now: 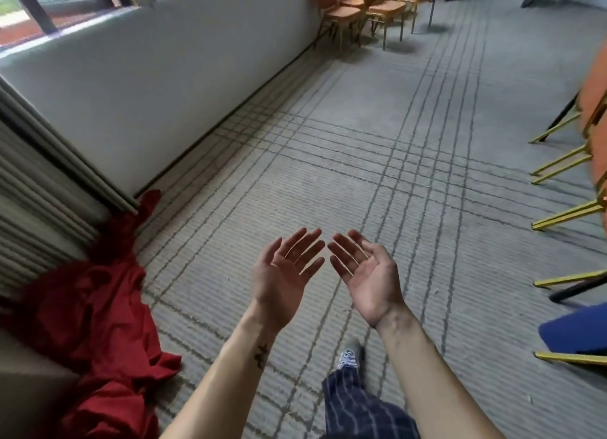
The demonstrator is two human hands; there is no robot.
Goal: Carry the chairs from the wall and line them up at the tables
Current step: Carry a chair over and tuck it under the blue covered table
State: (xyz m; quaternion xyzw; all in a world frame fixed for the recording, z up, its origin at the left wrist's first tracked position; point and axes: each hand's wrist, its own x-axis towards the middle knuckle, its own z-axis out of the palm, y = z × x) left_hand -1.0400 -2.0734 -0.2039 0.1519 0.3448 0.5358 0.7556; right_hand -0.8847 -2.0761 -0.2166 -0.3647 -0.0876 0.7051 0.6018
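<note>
Head view: chairs [377, 11] at 12 o'clock, clustered against the wall [164, 87], seats facing roughly 4 o'clock; orange padding, gold metal legs. Further chairs [596, 84] at the 3 o'clock edge, blurred. Left hand [282, 274] and right hand [364, 274] at 6 o'clock: grip fully open, palms up, holding nothing.

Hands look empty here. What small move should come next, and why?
Probably a step forward toward the chairs by the wall: the left hand and right hand are open, holding nothing, and the chairs stand far ahead across the carpet.
</note>
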